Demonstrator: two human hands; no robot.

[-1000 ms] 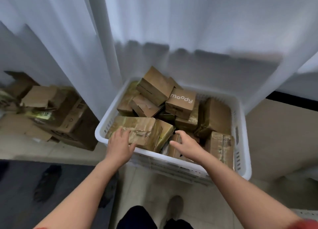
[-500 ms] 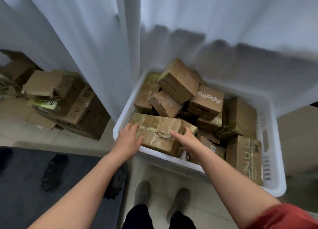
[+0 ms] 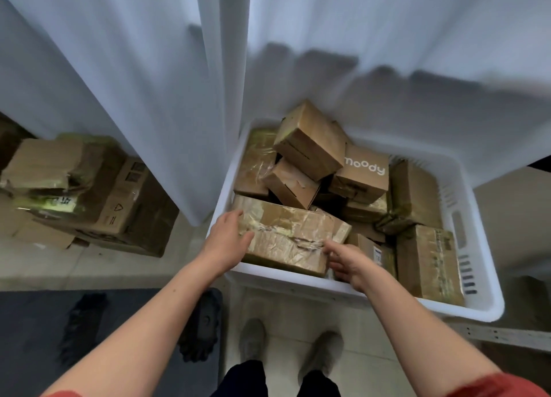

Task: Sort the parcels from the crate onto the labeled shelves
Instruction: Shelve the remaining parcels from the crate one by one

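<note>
A white plastic crate (image 3: 483, 304) on the floor holds several brown cardboard parcels. Nearest me lies a long taped parcel (image 3: 289, 232) along the crate's front left edge. My left hand (image 3: 226, 241) grips its left end, thumb on top and fingers round the far corner. My right hand (image 3: 346, 262) holds its right end, fingers curled round the near right corner. Behind it sit a tilted box (image 3: 310, 140) and a box printed "moody" (image 3: 363, 170).
White curtains (image 3: 179, 83) hang right behind the crate and to its left. A heap of flattened and taped cartons (image 3: 86, 194) lies on the floor at left. A dark mat (image 3: 35, 337) with black shoes is at lower left. My feet (image 3: 253, 337) stand before the crate.
I have come closer to the crate. My right hand moved from the small box beside the long parcel onto that parcel's right end; my left hand stays on its left end.
</note>
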